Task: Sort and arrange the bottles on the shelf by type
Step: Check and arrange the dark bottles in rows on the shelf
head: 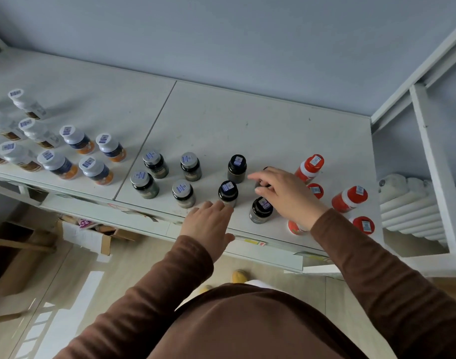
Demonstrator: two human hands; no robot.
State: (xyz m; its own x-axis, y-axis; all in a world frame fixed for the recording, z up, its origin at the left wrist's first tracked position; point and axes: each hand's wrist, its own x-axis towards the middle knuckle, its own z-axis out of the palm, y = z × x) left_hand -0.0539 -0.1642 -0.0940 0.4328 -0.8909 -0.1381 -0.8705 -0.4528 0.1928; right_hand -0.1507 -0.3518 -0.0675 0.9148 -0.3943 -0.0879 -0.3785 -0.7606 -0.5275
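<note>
Bottles, black-capped, mid-shelf: my right hand curls over one mostly hidden bottle, grip unclear; left hand, fingers loose, touches the front bottle; I would square both into two-deep rows, clear of the red group.

on the shelf the bottles stand in clusters: one group at the left, another in the middle, a third at the right end. the left hand lies at the front edge, touching a middle bottle; the right hand sits between the middle and right clusters, over a bottle.
</note>
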